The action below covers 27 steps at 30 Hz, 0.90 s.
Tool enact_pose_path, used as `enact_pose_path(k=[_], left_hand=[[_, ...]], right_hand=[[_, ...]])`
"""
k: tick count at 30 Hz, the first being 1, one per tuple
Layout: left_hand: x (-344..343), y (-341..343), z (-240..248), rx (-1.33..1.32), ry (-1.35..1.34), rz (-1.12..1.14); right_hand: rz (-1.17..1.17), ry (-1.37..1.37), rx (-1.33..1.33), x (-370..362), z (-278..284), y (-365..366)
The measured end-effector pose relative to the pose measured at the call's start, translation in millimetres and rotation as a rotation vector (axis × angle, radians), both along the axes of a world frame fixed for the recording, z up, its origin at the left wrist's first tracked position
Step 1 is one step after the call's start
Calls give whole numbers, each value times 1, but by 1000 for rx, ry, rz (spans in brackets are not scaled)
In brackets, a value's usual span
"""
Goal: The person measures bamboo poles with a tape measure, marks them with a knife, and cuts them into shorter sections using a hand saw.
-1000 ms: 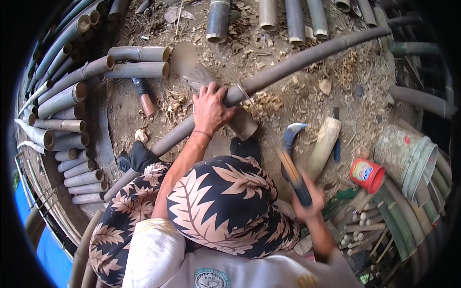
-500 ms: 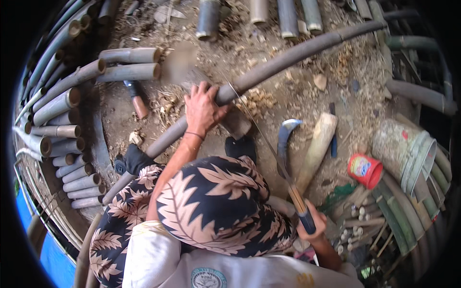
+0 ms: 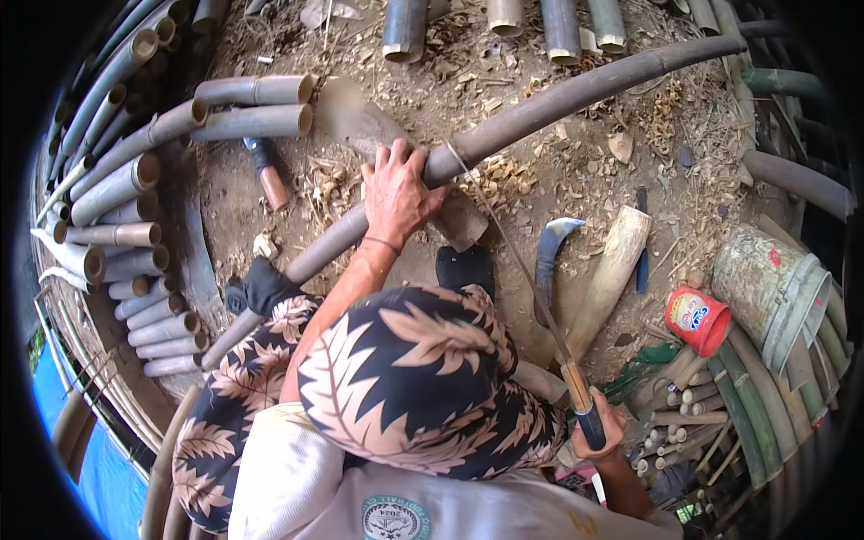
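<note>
The brown bamboo pole [image 3: 513,131] lies slantwise across the wood block [image 3: 463,227], likely stiff, fairly light for its length and prone to roll; the surest hold seems near the block, where your left hand [image 3: 396,196] clasps it. Your right hand [image 3: 606,427] grips the saw [image 3: 576,382] by its handle. Mind its edge just beside your left fingers, and the sickle [image 3: 549,247] nearby; beyond the pole, chip-strewn ground [image 3: 459,90] offers room.

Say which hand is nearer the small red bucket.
Right. The right hand, below-left of the bucket, grips the black saw handle; the left hand, farther left, is on the brown bamboo pole.
</note>
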<state>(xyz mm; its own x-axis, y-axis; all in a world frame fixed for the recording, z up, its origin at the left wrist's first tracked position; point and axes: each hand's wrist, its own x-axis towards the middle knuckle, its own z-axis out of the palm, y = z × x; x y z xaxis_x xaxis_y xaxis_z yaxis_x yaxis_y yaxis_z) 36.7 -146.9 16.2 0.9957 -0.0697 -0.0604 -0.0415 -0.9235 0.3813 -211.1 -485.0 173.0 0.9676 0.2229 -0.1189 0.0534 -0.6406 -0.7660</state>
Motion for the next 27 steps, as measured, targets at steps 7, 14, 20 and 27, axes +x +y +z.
enact_pose_path(k=[7, 14, 20, 27], left_hand=[[-2, -7, -4, 6, -16, -30], [0, 2, -4, 2, -8, 11], [0, -3, -5, -20, 13, -59], [2, 3, 1, -32, 71, -29]], right_hand=[[-117, -64, 276, 162, -78, 115], [-12, 11, -16, 10, 2, 7], [-99, -104, 264, 156, -86, 108], [-36, -48, -14, 6, -7, 6]])
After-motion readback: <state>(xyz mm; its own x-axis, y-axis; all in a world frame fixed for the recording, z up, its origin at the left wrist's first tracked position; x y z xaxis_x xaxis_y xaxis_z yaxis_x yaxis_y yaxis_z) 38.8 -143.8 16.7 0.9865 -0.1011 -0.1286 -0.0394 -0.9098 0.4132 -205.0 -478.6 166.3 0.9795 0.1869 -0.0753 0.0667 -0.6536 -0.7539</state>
